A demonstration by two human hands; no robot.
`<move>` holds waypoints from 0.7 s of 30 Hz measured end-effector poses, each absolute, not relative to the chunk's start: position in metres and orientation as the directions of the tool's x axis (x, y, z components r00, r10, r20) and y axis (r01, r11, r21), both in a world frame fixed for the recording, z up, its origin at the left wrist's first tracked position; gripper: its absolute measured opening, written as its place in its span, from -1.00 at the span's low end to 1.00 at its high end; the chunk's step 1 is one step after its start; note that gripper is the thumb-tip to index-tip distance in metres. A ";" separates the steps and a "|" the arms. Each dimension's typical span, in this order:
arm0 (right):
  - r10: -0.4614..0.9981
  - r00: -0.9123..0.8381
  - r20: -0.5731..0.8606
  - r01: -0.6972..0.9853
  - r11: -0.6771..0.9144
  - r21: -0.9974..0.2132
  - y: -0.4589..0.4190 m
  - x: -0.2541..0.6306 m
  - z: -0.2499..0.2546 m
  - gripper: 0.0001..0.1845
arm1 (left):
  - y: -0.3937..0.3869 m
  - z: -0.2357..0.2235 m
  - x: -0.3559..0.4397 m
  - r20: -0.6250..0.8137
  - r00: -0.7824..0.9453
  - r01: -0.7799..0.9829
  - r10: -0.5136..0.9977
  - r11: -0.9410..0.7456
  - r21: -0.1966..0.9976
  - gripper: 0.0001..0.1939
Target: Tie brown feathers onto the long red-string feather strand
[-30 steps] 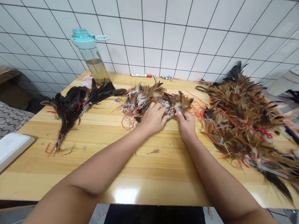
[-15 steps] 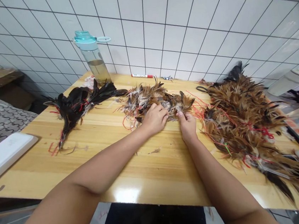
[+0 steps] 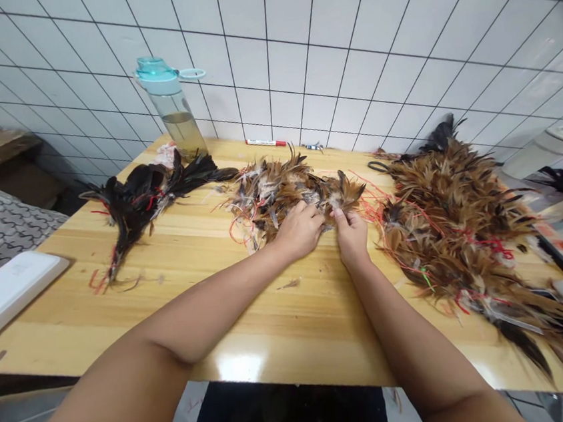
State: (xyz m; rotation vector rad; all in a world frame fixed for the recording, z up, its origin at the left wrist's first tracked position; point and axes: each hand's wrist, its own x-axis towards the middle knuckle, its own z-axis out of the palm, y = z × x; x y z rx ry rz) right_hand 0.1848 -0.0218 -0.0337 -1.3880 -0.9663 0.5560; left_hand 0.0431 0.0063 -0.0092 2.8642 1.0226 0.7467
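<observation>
Lying toward the far side of a pale wooden table [image 3: 294, 330], midway along it, a loose heap of brown and grey feathers [image 3: 276, 188] spreads out in front of a person's two bare hands. At its right end a small tuft of brown feathers [image 3: 346, 191] fans away from the person. The right hand [image 3: 353, 235] has its thumb and fingers closed on the pale base of this tuft. Just beside it, the left hand [image 3: 302, 229] lies palm down against the near edge of the heap, fingers bent; whether they grasp anything cannot be told, since their tips are hidden. Thin red strings [image 3: 374, 202] tangle on the wood between the tuft and a much larger mound of brown feathers [image 3: 456, 199] on the right. To the left of the heap lies a bunch of glossy black feathers [image 3: 133, 193] with bits of red string. Behind that bunch stands a clear bottle [image 3: 178, 118] with a turquoise lid, partly filled with yellowish liquid. A red-capped marker [image 3: 265, 143] lies near the white tiled wall [image 3: 294, 42]. At the table's left edge rests a white, flat-topped object [image 3: 16, 292].
</observation>
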 end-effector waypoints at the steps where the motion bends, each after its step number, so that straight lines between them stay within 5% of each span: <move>1: 0.815 0.530 0.235 0.197 0.151 -0.969 -0.022 0.185 -0.034 -0.63 | 0.005 -0.009 0.043 0.422 0.682 0.594 0.597 -0.789 0.155 -0.71; 12: 0.799 0.544 0.257 0.202 0.173 -0.964 -0.020 0.183 -0.036 -0.65 | 0.003 -0.011 0.041 0.404 0.720 0.597 0.564 -0.800 0.053 -0.74; 21: 0.820 0.419 0.390 0.532 0.126 -0.837 -0.024 0.190 -0.035 -0.72 | 0.013 -0.001 0.028 0.445 0.710 0.586 0.546 -0.808 0.058 -0.76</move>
